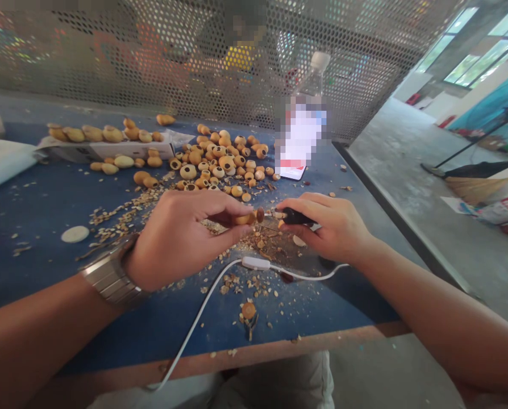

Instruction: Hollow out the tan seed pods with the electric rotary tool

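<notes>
My left hand [190, 233], with a metal watch [113, 272] on the wrist, pinches a small tan gourd [246, 218] between thumb and fingertips. A brown round end of the gourd faces right. My right hand [337, 227] is closed on a black-handled tool [296, 217] whose pale front part points left, at the gourd. Whether its tip touches the gourd, I cannot tell. Below the hands runs a white cord with an inline switch [256, 263]; its right end passes near my right wrist.
Hollowed small gourds [224, 162] are heaped behind my hands. More gourds line a long box [121, 149] at back left. A phone [299, 142] leans against a clear bottle [317, 74] by the perforated metal screen [173, 68]. Seeds and scraps [126, 213] litter the blue table [45, 244].
</notes>
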The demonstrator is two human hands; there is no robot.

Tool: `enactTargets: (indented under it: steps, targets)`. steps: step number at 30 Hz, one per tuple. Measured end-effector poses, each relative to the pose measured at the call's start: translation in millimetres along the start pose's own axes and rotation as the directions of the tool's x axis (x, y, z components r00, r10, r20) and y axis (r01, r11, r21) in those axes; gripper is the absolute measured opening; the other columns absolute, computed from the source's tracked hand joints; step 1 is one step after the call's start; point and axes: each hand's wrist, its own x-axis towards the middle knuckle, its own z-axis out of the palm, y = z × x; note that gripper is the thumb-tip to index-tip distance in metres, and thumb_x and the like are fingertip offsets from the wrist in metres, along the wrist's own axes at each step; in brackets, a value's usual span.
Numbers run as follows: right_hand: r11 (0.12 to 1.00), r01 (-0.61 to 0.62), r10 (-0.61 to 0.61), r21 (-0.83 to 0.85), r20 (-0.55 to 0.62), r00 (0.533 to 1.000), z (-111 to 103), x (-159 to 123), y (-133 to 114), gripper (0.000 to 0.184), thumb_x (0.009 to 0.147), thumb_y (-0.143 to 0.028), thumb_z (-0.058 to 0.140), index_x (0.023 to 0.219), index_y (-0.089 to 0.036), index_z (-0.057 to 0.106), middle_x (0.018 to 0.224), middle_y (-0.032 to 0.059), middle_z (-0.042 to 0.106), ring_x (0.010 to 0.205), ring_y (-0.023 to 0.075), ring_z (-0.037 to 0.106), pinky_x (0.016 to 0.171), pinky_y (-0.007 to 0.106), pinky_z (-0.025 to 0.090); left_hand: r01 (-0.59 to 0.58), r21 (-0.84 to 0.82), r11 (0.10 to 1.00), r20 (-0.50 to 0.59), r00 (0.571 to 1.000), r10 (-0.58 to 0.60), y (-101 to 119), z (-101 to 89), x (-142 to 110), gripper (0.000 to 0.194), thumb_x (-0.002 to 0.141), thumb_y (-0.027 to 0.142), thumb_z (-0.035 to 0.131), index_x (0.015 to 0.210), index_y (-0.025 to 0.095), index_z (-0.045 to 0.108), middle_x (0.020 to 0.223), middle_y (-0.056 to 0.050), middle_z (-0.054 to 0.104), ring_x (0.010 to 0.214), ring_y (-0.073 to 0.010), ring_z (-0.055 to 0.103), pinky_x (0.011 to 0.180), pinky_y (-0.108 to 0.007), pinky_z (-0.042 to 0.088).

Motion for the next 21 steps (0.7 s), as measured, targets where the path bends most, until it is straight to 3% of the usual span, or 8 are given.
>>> enactTargets:
  steps: [21]
  targets:
    - [1.0,0.005,-0.005,-0.019,0.007,1.0,0.7,-0.6,0.5,0.032,0.102,-0.046,0.062,0.123,-0.024,0.069,0.104,0.0049,0.078,0.085,0.0182,0.073,0.071,0.028,0.051,-0.012,0.001,1.0,-0.013,1.0,0.012,0.3,0.1,-1.9,0.011,0.09,0.036,0.077,0.1,0.032,0.079,0.1,0.006,0.083,0.087,-0.0177,0.078,0.079,-0.029,0.062]
